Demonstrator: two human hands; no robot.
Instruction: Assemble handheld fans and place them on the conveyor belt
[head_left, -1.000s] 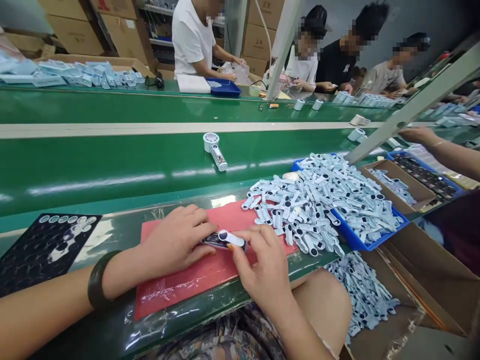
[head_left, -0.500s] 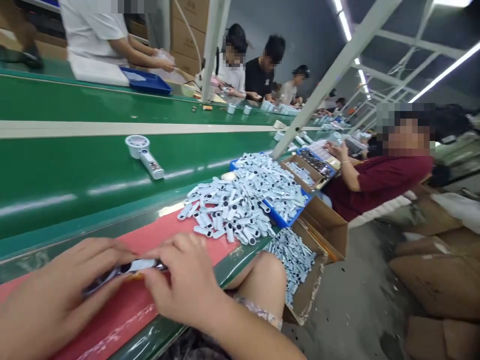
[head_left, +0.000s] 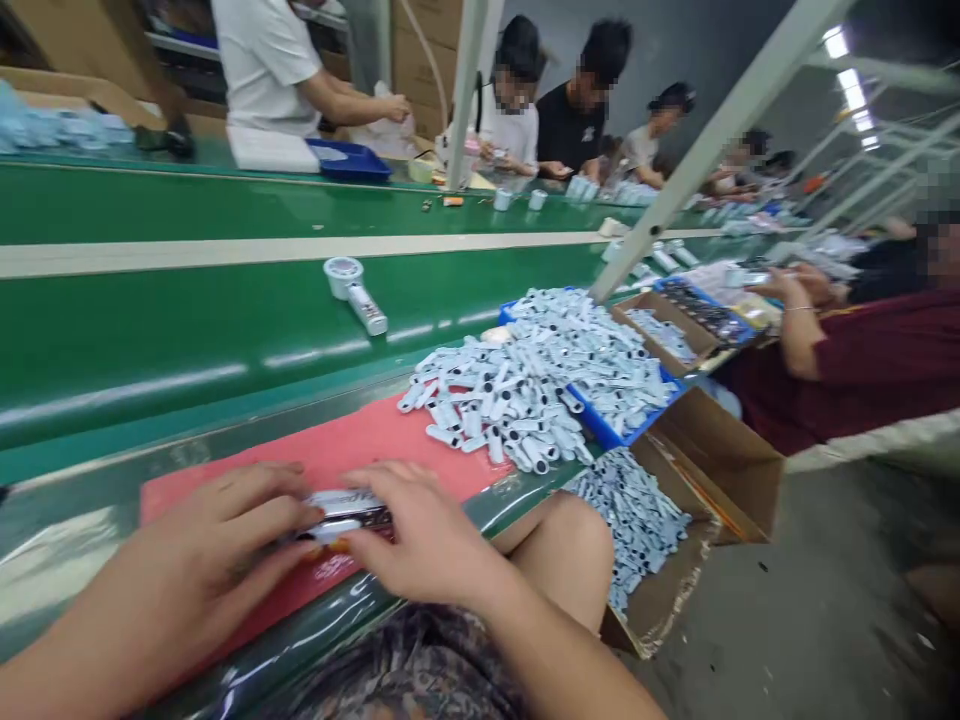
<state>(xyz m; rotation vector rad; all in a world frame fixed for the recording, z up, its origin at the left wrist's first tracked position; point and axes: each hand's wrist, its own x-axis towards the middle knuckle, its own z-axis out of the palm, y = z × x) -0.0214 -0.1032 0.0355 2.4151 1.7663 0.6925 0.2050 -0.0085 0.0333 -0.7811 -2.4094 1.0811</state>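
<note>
Between both hands, low over the red mat [head_left: 390, 430], is a light-blue plastic casing [head_left: 337, 528] with a dark glossy strip along it. My left hand [head_left: 217, 550] pinches its left end with thumb and fingers. The right end is in my right hand [head_left: 420, 530], thumb in front and fingers over the top. My fingers hide both ends of the casing. A bit of orange shows beneath it. Beyond the right hand lies a heap of small light-blue plastic pieces with dark ovals [head_left: 502, 400], spreading from the mat to a blue tray [head_left: 611, 432].
On the green conveyor [head_left: 187, 320] lies a white device with a round head and handle [head_left: 356, 295]. A cardboard box [head_left: 637, 610] of similar pieces stands beside my knee. A slanted metal post [head_left: 675, 190] rises behind the tray. Co-workers sit opposite and to my right.
The view has shifted, so the scene sits further right or lower-left. The casing has turned in my hands and now shows a broader light-blue face. Both hands still hold it.
</note>
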